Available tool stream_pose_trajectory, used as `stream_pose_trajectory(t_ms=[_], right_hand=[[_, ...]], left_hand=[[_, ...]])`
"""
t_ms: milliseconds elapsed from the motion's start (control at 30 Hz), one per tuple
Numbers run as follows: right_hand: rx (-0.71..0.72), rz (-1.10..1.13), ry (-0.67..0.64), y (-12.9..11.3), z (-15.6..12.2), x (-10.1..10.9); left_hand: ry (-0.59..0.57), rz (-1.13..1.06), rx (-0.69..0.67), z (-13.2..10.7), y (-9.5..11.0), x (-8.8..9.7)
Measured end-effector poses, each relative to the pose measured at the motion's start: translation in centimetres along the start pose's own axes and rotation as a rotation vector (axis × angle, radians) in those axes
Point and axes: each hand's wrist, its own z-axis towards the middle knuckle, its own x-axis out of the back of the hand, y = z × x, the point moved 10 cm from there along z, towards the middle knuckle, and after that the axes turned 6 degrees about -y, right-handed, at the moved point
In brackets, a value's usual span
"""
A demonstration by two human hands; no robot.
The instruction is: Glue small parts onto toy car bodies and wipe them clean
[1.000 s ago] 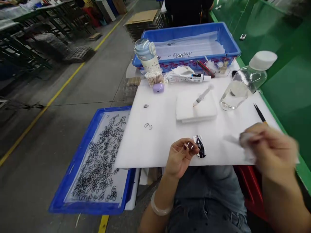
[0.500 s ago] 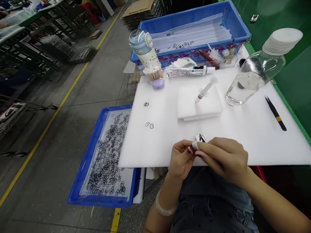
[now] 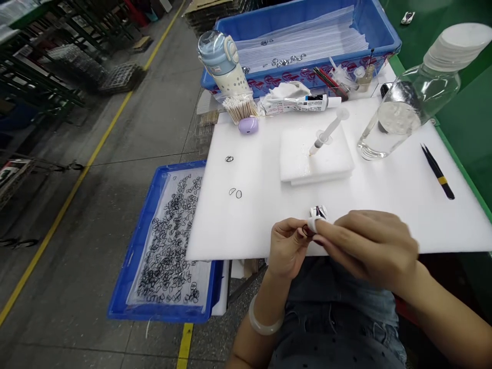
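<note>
Near the front edge of the white board, my left hand (image 3: 286,248) pinches a small thin black ring (image 3: 307,230) between thumb and fingertips. My right hand (image 3: 369,246) is closed too, its thumb and index fingertip meeting at the ring's right side. A white wrap (image 3: 314,224) covers that index fingertip. Just beyond the fingers lies a small white-and-black toy car (image 3: 318,211). Farther left on the board are several loose black rings, among them one round ring (image 3: 239,194).
A syringe (image 3: 326,132) rests on a white foam block (image 3: 317,173). A clear bottle (image 3: 400,115) and tweezers (image 3: 437,171) are at right. Cotton swabs (image 3: 241,107), a purple case (image 3: 248,125), a tube (image 3: 307,103) and a blue bin (image 3: 300,77) stand behind. A blue tray (image 3: 128,271) of rings sits lower left.
My right hand has shifted slightly right and its fingers have drawn a little away from the left fingertips, showing more of the black ring. The whole view has tilted slightly.
</note>
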Motion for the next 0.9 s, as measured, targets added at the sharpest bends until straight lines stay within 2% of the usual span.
stream_pose_trajectory(t_ms=[100,233,300,367,433,500,567,633,700,900], right_hand=[[0.021,-0.015,-0.059,-0.9,-0.1,-1.4],[0.024,0.038,-0.133,-0.7,-0.8,-0.5],[-0.119,0.137,-0.082,1.4,-1.4,0.8],[-0.362,0.319,-0.016,4.3,-2.4,1.2],[-0.582,0.615,-0.088,6.1,-3.6,-1.3],[-0.726,0.960,-0.216,5.9,-4.5,-5.0],[-0.817,1.225,-0.235,5.2,-5.0,-7.5],[-0.868,1.344,-0.152,5.1,-5.2,-8.4],[-0.881,1.361,-0.094,5.0,-5.3,-8.6],[-0.936,1.464,-0.065,4.4,-5.5,-9.3]], left_hand=[[0.015,0.004,-0.034,-0.1,0.2,0.2],[-0.062,0.039,-0.083,-0.1,0.5,-0.5],[-0.109,0.069,-0.121,-0.1,0.7,-0.9],[-0.149,0.120,-0.181,-0.2,1.1,-1.2],[-0.199,0.218,-0.263,-0.4,1.8,-1.6],[-0.257,0.355,-0.341,-0.8,2.3,-2.3],[-0.290,0.459,-0.378,-1.2,2.4,-2.7],[-0.281,0.483,-0.383,-1.4,2.3,-2.7],[-0.262,0.467,-0.385,-1.5,2.3,-2.5],[-0.231,0.516,-0.454,-1.9,2.3,-2.0]])
